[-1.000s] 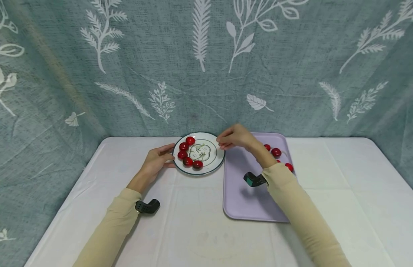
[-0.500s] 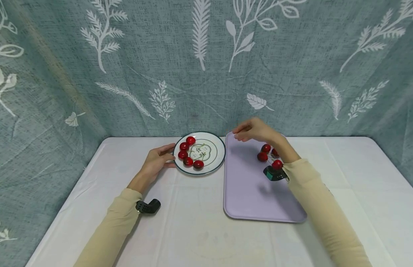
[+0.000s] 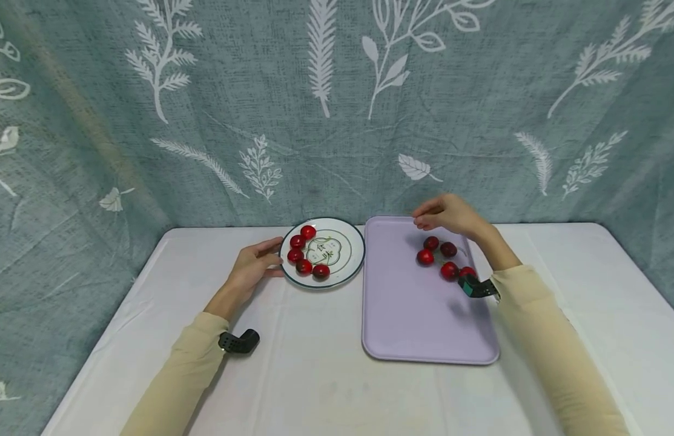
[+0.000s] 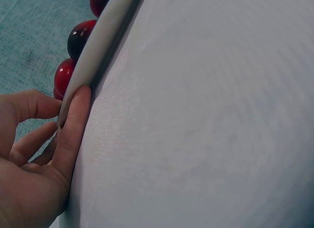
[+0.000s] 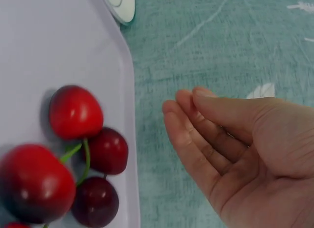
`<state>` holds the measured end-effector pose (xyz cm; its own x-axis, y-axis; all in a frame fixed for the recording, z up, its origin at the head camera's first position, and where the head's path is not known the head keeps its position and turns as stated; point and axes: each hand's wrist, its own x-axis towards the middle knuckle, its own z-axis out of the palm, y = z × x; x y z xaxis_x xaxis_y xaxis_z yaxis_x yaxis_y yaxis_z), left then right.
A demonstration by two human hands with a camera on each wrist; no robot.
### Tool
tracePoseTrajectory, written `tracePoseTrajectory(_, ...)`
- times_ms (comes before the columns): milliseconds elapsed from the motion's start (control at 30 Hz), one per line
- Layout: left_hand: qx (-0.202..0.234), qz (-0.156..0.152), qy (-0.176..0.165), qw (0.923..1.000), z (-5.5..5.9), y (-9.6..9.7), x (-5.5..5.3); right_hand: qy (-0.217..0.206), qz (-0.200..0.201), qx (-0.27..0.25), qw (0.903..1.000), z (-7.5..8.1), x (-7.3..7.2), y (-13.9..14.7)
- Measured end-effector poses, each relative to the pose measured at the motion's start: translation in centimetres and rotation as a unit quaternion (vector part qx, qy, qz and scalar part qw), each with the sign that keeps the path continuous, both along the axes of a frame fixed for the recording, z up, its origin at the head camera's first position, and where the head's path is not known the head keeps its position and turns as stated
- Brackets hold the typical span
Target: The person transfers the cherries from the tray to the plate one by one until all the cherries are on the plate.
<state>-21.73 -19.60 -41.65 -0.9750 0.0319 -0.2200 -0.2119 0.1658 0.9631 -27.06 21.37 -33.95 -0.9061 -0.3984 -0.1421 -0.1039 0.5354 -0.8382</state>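
My left hand pinches the left rim of a white plate with a dark edge. In the left wrist view, the thumb lies at the rim and fingers reach under it. Several red cherries form a curve along the plate's left side, their stems pointing inward. Over the far edge of a lilac tray hovers my right hand. Its fingers are loosely bent with nothing between them, as the right wrist view shows. Just below it, several cherries with green stems lie on the tray, apart from the hand.
The tray stands just right of the plate on a white-covered table. A green-grey curtain with white leaf prints hangs directly behind the table and along its sides. Black devices are strapped to both wrists.
My right hand has moved right from the plate's right edge to above the tray's far edge, uncovering the cherries there. The left hand stays at the plate's rim. The head view shifts slightly.
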Motion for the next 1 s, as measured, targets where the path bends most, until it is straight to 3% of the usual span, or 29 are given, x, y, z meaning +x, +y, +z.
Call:
tracePoseTrajectory(300, 0.002, 0.009, -0.006, 0.9999, 0.1, 0.0, 0.0, 0.010, -0.003, 0.016, 0.9998, -0.9, 0.3, 1.5)
tracePoseTrajectory(600, 0.006, 0.007, -0.003, 1.0000, 0.1, 0.2, -0.2, -0.008, -0.010, 0.028, 0.9995, -2.7, -0.2, 4.2)
tracePoseTrajectory(867, 0.001, 0.005, -0.006, 1.0000, 0.0, 0.1, -0.2, -0.008, 0.043, 0.041, 0.9982, -3.7, 0.0, 4.8)
tracePoseTrajectory(1000, 0.001, 0.008, -0.007, 0.9999, 0.0, 0.0, -0.1, 0.007, 0.051, 0.046, 0.9976, -3.9, 0.0, 4.4)
